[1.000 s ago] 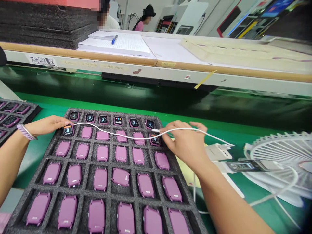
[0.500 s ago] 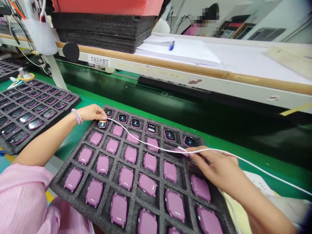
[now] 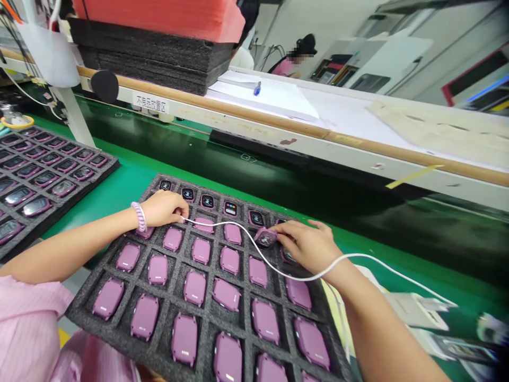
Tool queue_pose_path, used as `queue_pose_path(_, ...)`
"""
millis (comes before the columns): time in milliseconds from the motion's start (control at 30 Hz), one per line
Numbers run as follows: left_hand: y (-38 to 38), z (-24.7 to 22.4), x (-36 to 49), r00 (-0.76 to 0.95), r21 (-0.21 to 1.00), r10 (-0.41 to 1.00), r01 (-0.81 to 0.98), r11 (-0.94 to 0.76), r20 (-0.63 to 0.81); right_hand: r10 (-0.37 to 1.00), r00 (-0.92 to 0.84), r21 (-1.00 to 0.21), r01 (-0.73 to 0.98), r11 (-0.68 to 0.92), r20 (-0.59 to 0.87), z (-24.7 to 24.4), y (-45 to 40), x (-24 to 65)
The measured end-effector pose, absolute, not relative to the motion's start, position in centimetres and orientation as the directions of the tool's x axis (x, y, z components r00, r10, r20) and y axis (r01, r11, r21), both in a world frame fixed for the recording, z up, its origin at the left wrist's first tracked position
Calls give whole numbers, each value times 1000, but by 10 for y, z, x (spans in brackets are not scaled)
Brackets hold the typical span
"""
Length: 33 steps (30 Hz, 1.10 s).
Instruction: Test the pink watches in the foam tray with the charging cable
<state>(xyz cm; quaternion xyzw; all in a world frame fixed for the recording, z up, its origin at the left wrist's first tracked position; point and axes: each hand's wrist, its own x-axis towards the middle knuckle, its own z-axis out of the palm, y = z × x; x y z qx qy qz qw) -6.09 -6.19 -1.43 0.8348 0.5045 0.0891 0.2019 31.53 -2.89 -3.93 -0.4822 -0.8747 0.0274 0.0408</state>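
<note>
The green bench (image 3: 126,187) carries one foam tray (image 3: 106,167) at left and a second tray (image 3: 85,303), apart, at centre.

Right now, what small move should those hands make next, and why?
Probably lower the watch, screen up, into the foam tray: the right hand holds it tilted by its edge, back-row watches lie screen up, and the left hand pinches the white cable.

Left grip (image 3: 165,208): back upward, fingers curled, thumb and index finger pinched. Left forearm (image 3: 75,239): behind and left of its grip. Right grip (image 3: 312,244): thumb and index finger pinched, pointing toward the left grip; one outer finger extended. Right forearm (image 3: 384,313): behind and right of its grip.
</note>
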Motion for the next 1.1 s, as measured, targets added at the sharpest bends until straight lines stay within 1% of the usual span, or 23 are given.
queue_pose_path(67, -60, -14, -64, 538, 351, 842, 797, -492, -40, 842, -539, -146, 834, 532, -10, -34, -31, 317)
queue_pose_path(133, -61, -12, -64, 579, 165, 815, 804, -571, 2, 831, -553, -202, 822, 533, -58, -29, -33, 317)
queue_pose_path(200, -64, -7, -59, 625, -52, 780, 781, -623, 34, 824, -561, -230, 815, 532, -80, -24, -36, 316)
queue_pose_path(233, -66, -5, -55, 647, -131, 761, 758, -639, 35, 825, -558, -239, 815, 528, -83, -22, -37, 315)
queue_pose_path(267, -67, -3, -52, 665, -179, 746, 737, -651, 24, 827, -555, -252, 816, 521, -86, -20, -38, 315)
queue_pose_path(300, -66, -2, -50, 672, -196, 740, 727, -658, 10, 828, -553, -278, 813, 512, -92, -18, -39, 314)
queue_pose_path(333, -65, 0, -49, 661, -183, 750, 738, -649, 6, 828, -552, -320, 806, 498, -103, -17, -40, 314)
queue_pose_path(367, -62, 0, -50, 630, -133, 777, 771, -623, 15, 823, -556, -374, 793, 482, -118, -16, -41, 314)
queue_pose_path(400, -59, 0, -53, 581, -36, 813, 814, -580, 29, 816, -562, -427, 776, 464, -137, -16, -41, 314)
queue_pose_path(433, -54, -1, -58, 522, 101, 852, 846, -523, 36, 811, -564, -464, 766, 445, -155, -17, -40, 315)
queue_pose_path(467, -49, -3, -63, 466, 260, 884, 851, -457, 29, 815, -555, -472, 771, 427, -169, -19, -39, 315)
queue_pose_path(533, -39, -7, -75, 377, 554, 926, 775, -304, -19, 844, -503, -395, 824, 405, -184, -23, -37, 314)
queue_pose_path(567, -34, -9, -80, 340, 664, 939, 715, -220, -54, 861, -475, -330, 854, 402, -182, -25, -36, 312)
queue_pose_path(633, -28, -11, -87, 239, 835, 965, 548, -40, -111, 882, -440, -205, 891, 405, -170, -28, -35, 308)
queue_pose_path(700, -24, -6, -89, 92, 960, 986, 256, 113, -140, 888, -425, -116, 904, 410, -174, -30, -37, 303)
queue_pose_path(767, -22, 3, -90, -58, 990, 990, -62, 126, -130, 898, -409, -47, 912, 407, -163, -30, -41, 298)
queue_pose_path(800, -22, 8, -90, -117, 982, 986, -161, 100, -120, 900, -407, -23, 912, 409, -153, -29, -43, 296)
queue_pose_path(833, -22, 12, -89, -154, 978, 982, -196, 76, -108, 901, -410, -6, 911, 413, -144, -28, -46, 294)
queue_pose_path(867, -23, 15, -88, -167, 984, 981, -166, 67, -95, 900, -414, 7, 908, 419, -137, -28, -48, 292)
queue_pose_path(900, -25, 15, -87, -162, 994, 983, -79, 76, -88, 899, -416, 20, 906, 422, -135, -27, -51, 290)
queue_pose_path(967, -30, 11, -84, -84, 971, 991, 209, 119, -104, 904, -401, 49, 910, 411, -150, -25, -54, 286)
queue_pose_path(1033, -35, 0, -81, 49, 859, 991, 504, 85, -127, 910, -378, 71, 916, 394, -172, -23, -56, 283)
queue_pose_path(1100, -39, -12, -78, 187, 739, 975, 673, -36, -124, 912, -364, 73, 921, 382, -189, -21, -57, 281)
